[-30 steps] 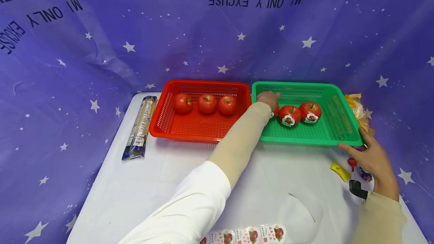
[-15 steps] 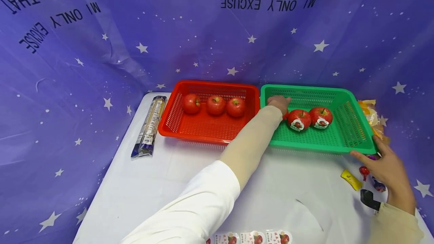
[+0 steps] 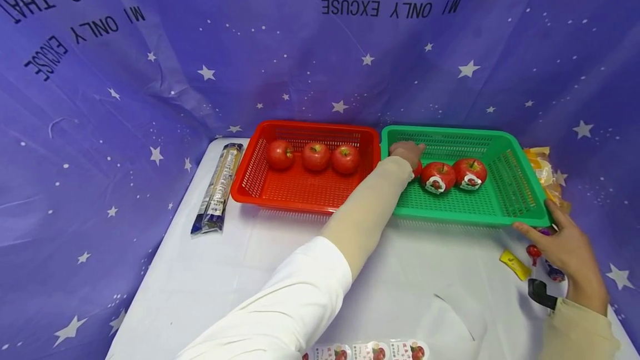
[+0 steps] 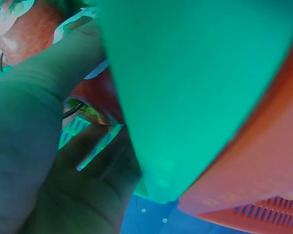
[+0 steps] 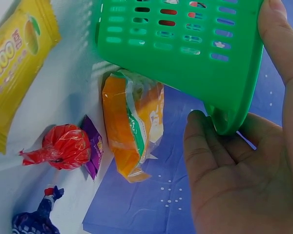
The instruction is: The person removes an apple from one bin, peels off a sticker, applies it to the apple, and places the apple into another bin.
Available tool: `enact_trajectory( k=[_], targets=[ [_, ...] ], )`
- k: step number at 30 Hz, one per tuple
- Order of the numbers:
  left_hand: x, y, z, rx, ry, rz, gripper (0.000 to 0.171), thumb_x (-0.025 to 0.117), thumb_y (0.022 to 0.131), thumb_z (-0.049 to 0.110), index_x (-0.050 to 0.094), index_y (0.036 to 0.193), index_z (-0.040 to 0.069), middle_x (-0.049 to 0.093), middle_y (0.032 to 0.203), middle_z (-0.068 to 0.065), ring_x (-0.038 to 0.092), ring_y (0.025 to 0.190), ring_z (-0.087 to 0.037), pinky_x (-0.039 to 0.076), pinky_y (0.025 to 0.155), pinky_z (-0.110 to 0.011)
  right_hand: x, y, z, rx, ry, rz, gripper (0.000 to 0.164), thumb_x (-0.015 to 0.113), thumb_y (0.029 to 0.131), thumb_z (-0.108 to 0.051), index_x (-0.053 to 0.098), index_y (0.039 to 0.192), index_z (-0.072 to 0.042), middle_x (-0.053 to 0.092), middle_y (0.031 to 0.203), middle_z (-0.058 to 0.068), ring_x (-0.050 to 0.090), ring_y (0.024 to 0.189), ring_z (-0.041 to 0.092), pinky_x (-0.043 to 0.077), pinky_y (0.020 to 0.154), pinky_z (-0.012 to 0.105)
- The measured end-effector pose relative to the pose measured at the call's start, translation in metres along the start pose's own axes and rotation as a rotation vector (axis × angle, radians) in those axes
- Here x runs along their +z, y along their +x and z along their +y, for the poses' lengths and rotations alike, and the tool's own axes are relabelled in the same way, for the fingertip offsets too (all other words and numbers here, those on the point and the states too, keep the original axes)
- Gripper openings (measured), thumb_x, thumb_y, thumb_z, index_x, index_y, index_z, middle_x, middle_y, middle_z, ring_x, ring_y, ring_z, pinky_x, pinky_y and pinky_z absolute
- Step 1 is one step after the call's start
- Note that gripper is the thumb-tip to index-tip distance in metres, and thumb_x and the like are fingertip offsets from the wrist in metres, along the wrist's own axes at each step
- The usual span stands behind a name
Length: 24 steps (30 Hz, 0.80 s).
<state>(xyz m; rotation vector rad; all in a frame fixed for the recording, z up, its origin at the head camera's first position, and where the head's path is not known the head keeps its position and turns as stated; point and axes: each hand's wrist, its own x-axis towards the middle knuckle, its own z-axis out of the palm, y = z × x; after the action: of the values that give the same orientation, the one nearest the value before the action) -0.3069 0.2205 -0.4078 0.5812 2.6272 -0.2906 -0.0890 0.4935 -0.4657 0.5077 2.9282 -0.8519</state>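
My left hand (image 3: 407,151) reaches into the left end of the green basket (image 3: 510,165). In the left wrist view its thumb presses a white sticker on a red apple (image 4: 100,95), and its fingers curl around the other side. Part of that apple is hidden behind the basket wall. Two more apples with stickers, a middle one (image 3: 438,177) and a right one (image 3: 470,174), sit beside it. My right hand (image 3: 570,249) grips the basket's near right corner. In the right wrist view, its thumb and fingers are on either side of the rim (image 5: 229,117).
A red basket (image 3: 295,193) with three apples stands left of the green one. Farther left lies a long packet (image 3: 217,188). Near my right hand are a yellow wrapped candy (image 3: 515,264), a red lollipop (image 3: 533,253) and an orange packet (image 5: 132,122). A sticker strip (image 3: 372,351) lies in front.
The head view has shifted, so the baskets appear farther right. Both hands keep their places, the left on the apple and the right on the basket corner.
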Motion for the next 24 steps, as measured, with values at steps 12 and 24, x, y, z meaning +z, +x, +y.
enact_trajectory(
  k=[12,24],
  targets=[
    [0.010,0.008,-0.001,-0.008,0.014,-0.006,0.061,0.032,0.104,0.017,0.006,0.151,0.046,0.052,0.112,0.010,0.020,0.058,-0.010,0.020,0.046,-0.026,-0.001,-0.004,-0.002,-0.030,0.005,-0.010,0.100,0.061,0.088,-0.053,-0.006,0.153,-0.020,0.012,0.148,0.043,0.028,0.117,0.067,0.034,0.077,0.069],
    [-0.003,-0.032,-0.015,0.064,-0.032,0.020,0.075,0.055,0.097,0.027,0.006,0.153,0.039,0.044,0.145,0.010,0.053,0.108,-0.003,0.046,0.066,-0.019,-0.002,-0.002,0.000,-0.010,-0.006,-0.023,0.100,0.060,0.088,-0.055,-0.007,0.153,-0.020,0.010,0.147,0.043,0.026,0.120,0.068,0.034,0.078,0.069]
  ],
)
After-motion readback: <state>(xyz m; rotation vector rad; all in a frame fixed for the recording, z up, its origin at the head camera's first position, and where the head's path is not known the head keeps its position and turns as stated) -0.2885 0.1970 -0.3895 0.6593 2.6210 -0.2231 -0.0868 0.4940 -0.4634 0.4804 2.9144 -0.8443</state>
